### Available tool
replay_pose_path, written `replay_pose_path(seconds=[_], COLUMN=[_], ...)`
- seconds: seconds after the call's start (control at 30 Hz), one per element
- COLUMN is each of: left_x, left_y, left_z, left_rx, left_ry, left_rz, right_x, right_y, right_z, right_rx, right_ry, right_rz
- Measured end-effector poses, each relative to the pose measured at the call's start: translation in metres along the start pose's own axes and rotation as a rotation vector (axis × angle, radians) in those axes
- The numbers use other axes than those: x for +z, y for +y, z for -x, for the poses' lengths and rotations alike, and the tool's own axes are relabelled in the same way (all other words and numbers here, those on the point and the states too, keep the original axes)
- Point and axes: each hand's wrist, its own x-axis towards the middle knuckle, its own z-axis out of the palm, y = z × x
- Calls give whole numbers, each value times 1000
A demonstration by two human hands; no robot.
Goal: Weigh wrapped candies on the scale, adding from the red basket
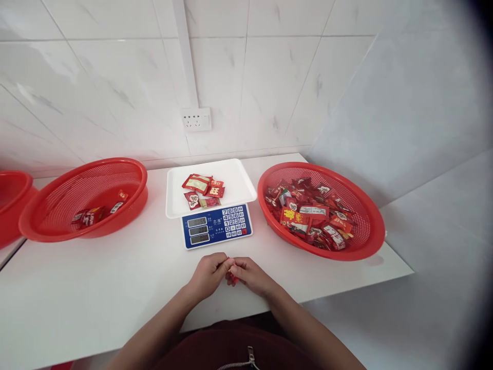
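Both hands meet over the table's front part, just before the scale. My left hand [211,273] and my right hand [249,273] are closed, thumbs together, on a small red candy packet [233,279]; most of it is hidden by the fingers. Behind them stands a blue-fronted digital scale [217,227] with a white tray [176,192] on top. Several red candy packets [197,183] lie in that tray. To the right, a red plastic basket [364,226] holds a heap of mixed candy packets [308,216].
On the left stands another red basket [103,177] with a few candy packets [92,217] at its bottom. A further red basket [15,182] is cut off by the left edge. A tiled wall with a power socket [196,119] rises behind the white table [96,288].
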Motion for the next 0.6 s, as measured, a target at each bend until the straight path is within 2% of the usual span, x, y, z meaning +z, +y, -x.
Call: replay_pose_path(seconds=[0.13,0.4,0.6], left_x=[0,-2,-2], left_y=[3,3,4], left_z=[0,2,3], left_rx=[-38,-51,-43], left_ry=[-42,-4,-3], left_rz=[215,297,265], right_x=[1,1,0], right_y=[0,3,4], right_z=[1,1,0], right_rx=[9,12,15], right_ry=[9,33,30], right_rz=[-28,-82,-66])
